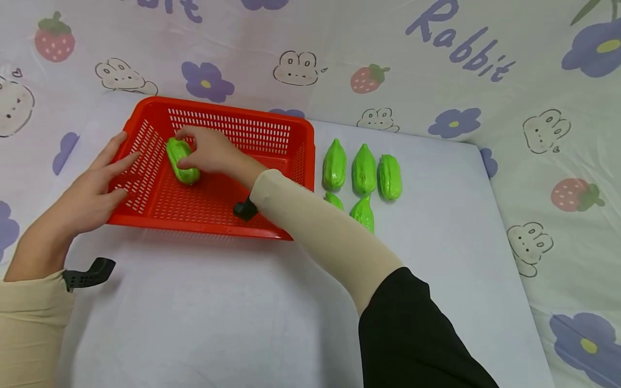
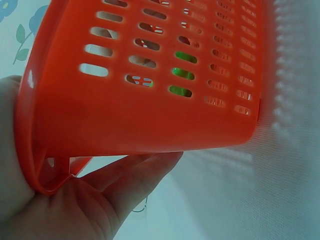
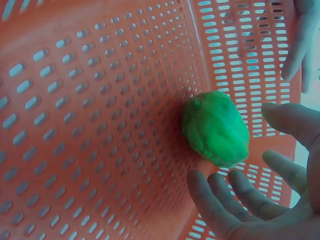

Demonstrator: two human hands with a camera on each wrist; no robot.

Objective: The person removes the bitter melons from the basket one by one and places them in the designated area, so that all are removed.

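Observation:
In the head view my left hand (image 1: 94, 191) grips the left rim of the red plastic basket (image 1: 218, 229). Some of its fingers reach over the rim, and the left wrist view shows others along the outside of the basket (image 2: 145, 130). Inside, near the left end, is a glossy green gourd-like vegetable (image 1: 176, 153) with a ridged skin. My right hand (image 1: 211, 151) is over it, thumb and fingers on either side. From the right wrist, the gourd (image 3: 215, 130) rests on the basket, and the spread fingers (image 3: 250, 195) stand apart from it.
Several similar green gourds (image 1: 364, 170) lie on the white tabletop (image 1: 436, 215) right of the basket, three in a back row. My right forearm (image 1: 325, 231) partly covers those nearer me. A patterned cloth (image 1: 412, 64) stands behind the table.

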